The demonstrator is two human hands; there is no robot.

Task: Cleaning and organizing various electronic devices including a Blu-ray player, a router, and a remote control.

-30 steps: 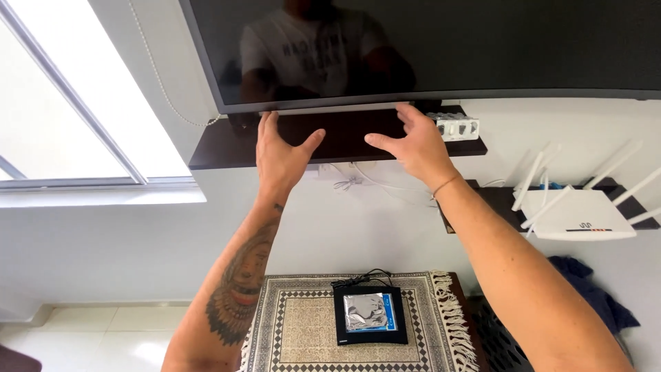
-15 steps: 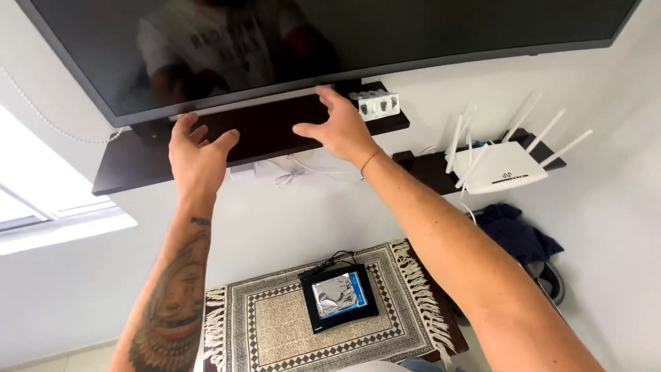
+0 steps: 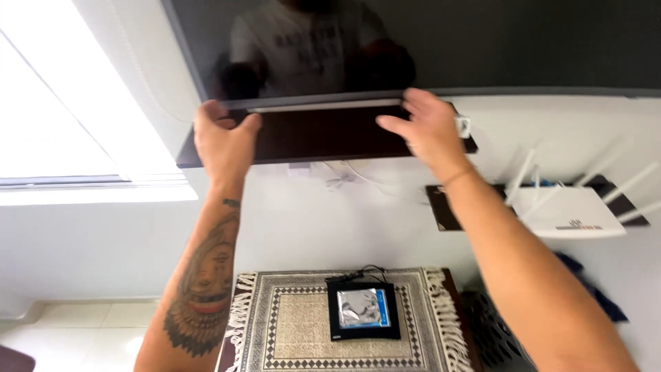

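Left hand and right hand, both open, reach the dark shelf under the television. A careless push may strike the screen.

Both arms are bare, with no sleeves. The left forearm, lower left of the frame, carries a large dark tattoo of a face with red accents. A thin cord bracelet circles the right wrist, upper right of centre.

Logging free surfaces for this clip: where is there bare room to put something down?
The rug is bare on each side of the black box. The dark shelf shows open surface between the left hand and right hand. The router fills its small shelf.
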